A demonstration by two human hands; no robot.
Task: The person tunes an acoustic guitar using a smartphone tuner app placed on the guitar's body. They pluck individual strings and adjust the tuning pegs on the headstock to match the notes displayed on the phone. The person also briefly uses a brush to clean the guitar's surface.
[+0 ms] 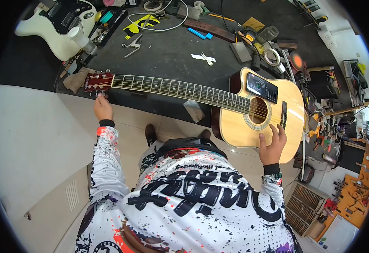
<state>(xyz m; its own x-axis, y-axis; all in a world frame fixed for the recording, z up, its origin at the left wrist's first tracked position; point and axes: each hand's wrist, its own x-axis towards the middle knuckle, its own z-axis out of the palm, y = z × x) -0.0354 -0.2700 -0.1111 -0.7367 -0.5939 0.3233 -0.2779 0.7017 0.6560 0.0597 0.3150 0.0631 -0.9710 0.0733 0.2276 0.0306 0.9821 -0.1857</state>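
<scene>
An acoustic guitar (235, 130) with a pale top lies face up along the bench's near edge, its neck pointing left. At its reddish headstock (96, 82), the fingers of my left hand (103, 109) are closed on a tuning peg (100, 93) on the near side. My right hand (273, 145) rests over the guitar's top between the sound hole (259, 110) and the bridge (283, 114), fingers apart and near the strings. A phone (261, 87) with a lit dark screen lies on the upper part of the body. Under the headstock sits a brown cloth (75, 80).
A white electric guitar (51, 29) lies at the far left beside a clear-and-white bottle (82, 40). On the dark bench (167, 55) are a capo (133, 45), a blue tool (200, 33), a white cable (184, 17) and tape rolls. Tools hang on an orange pegboard (357, 198) at right.
</scene>
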